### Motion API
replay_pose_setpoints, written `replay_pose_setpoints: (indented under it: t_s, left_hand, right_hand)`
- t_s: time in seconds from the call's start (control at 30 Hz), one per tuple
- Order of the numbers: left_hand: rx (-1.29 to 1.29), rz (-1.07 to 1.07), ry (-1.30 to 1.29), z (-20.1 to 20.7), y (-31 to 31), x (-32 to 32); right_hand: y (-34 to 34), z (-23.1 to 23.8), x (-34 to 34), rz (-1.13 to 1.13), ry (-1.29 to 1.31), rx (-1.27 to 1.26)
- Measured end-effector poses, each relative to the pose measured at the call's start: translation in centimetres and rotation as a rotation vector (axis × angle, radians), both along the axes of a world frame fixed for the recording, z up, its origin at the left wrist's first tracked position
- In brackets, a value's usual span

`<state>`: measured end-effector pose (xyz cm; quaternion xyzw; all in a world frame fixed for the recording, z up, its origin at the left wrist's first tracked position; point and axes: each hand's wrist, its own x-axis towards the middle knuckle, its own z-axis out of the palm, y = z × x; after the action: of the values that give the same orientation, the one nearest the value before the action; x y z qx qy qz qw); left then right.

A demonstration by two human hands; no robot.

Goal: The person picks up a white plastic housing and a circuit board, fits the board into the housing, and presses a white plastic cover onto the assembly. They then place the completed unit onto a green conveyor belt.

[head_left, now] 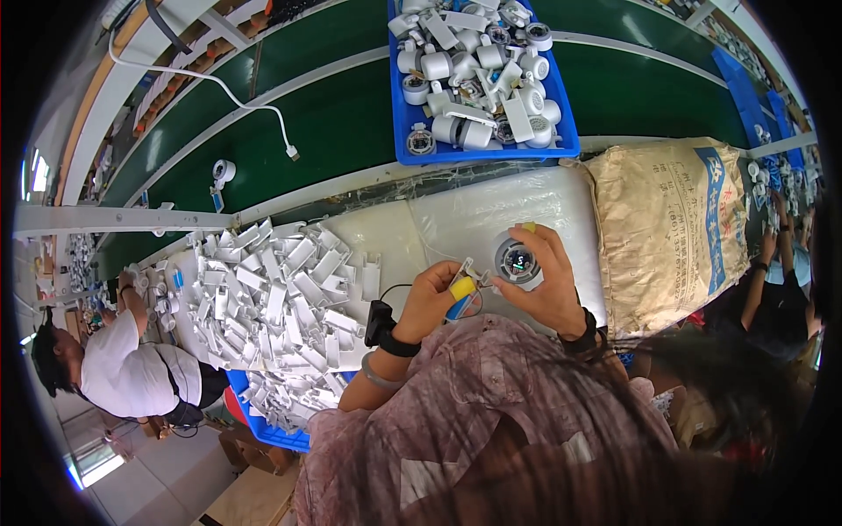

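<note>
My right hand [548, 285] curls round a round white housing [507, 245] with its open face up. Inside it, a dark round insert [518, 262] shows small lit marks. Left of it, my left hand [428, 302] pinches a small white plastic part [467, 267], partly hidden by the fingers. Yellow wraps show on fingertips of both hands. A blue and yellow piece [461, 303] sits just below the left fingertips; I cannot tell whether it is held. Beside my left hand, many loose white plastic brackets [263, 285] lie heaped on the worktop.
A blue tray [572, 140] full of white housings stands beyond my hands, by the green conveyor [333, 105]. A brown paper sack [653, 237] lies at right. A white cable [232, 92] hangs at far left. Co-workers sit at left [132, 373] and right [781, 298].
</note>
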<state>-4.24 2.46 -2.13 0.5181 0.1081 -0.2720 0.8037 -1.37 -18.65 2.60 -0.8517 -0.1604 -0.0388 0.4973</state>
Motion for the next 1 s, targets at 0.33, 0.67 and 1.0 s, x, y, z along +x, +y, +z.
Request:
replay_pose_setpoints:
  t_s: [0.33,0.67,1.0]
  left_hand:
    - [-0.041,-0.014,-0.010,-0.7,0.2,0.3]
    - [-0.098,0.113,0.188,-4.5,4.8,5.1]
    - [0.353,0.664,-0.161,-8.1,17.7,15.3]
  right_hand:
    - [0.1,-0.4,0.5,-0.005,0.001,-0.016]
    - [1.9,-9.3,5.4,0.158,0.620,0.361]
    - [2.1,-11.7,19.1,-0.005,-0.273,-0.313]
